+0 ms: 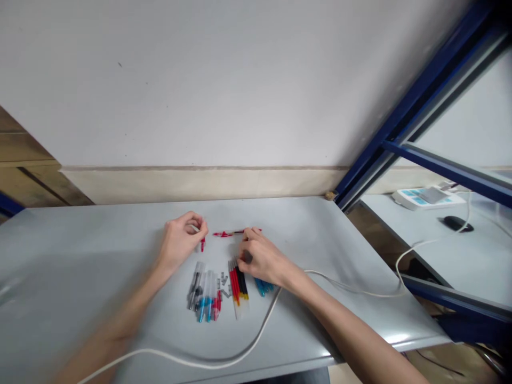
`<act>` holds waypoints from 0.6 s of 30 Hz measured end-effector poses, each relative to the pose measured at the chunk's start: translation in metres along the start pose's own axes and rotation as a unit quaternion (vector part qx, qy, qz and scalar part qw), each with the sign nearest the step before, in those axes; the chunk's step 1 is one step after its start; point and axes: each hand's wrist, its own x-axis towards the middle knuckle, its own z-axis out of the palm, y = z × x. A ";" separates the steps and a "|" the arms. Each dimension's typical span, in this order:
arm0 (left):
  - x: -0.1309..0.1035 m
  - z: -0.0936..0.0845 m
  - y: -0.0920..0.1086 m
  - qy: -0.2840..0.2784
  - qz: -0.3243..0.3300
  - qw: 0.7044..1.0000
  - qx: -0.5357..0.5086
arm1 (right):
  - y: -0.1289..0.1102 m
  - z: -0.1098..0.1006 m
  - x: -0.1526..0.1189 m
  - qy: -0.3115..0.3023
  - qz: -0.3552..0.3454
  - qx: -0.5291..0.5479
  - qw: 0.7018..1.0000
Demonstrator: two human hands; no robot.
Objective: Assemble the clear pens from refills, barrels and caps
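Observation:
My left hand [184,234] pinches a small red pen part [202,244] above the table, left of centre. My right hand [258,255] is closed, its fingertips at the upper end of the red and black refills [237,282]; whether it grips one is hidden. Beyond it lies a red pen [224,234], partly behind the fingers. Clear pen barrels [196,285] with black, blue and red ends lie side by side near the front, with small grey clips [224,285] beside them. Blue pen parts [263,287] lie under my right wrist.
A white cable [208,366] crosses the grey table [100,298] in front of the parts and runs right. Behind stands a wall. On the right, past a blue metal frame [448,166], are a black mouse [458,223] and a white device [428,198].

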 end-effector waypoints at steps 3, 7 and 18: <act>-0.008 0.013 -0.009 -0.019 -0.001 0.978 -0.206 | 0.001 0.004 0.001 -0.002 0.002 0.003 1.000; -0.016 0.024 -0.014 -0.028 -0.024 0.954 -0.299 | 0.001 0.006 0.003 0.003 0.014 -0.014 1.000; -0.018 0.024 -0.013 -0.015 -0.067 0.926 -0.371 | 0.002 0.018 0.004 0.035 0.016 -0.074 0.997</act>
